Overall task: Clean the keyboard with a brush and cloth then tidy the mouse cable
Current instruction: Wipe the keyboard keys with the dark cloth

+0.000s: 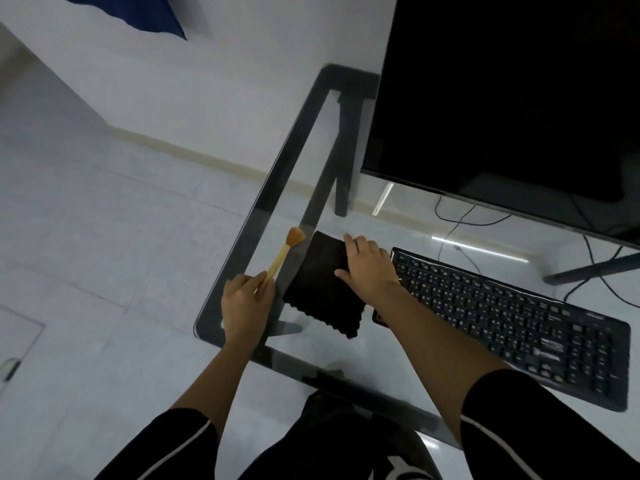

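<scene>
Left hand, nearest: fingers curled round the low end of the brush handle. The bristle head points up and away beyond them, over the left edge of the glass desk. It's clear of the keys.

Right hand: fingers laid out fairly straight and slightly spread, resting on the black cloth. The cloth lies flat on the desk under and left of them, between the two hands. No pinch on it that can be made out.

Keyboard sits just right of the right fingers, its left end touching or slightly under the cloth edge — can't tell which.

Judgement: this looks like the handover between brushing and wiping, or tool pickup before either. Can't tell which from this moment. The next move calls for carrying one tool rightward over the key rows.

Beyond the fingers: dark monitor, with loose cables trailing below it. Mouse not in view, so the cable step looks untouched.
</scene>
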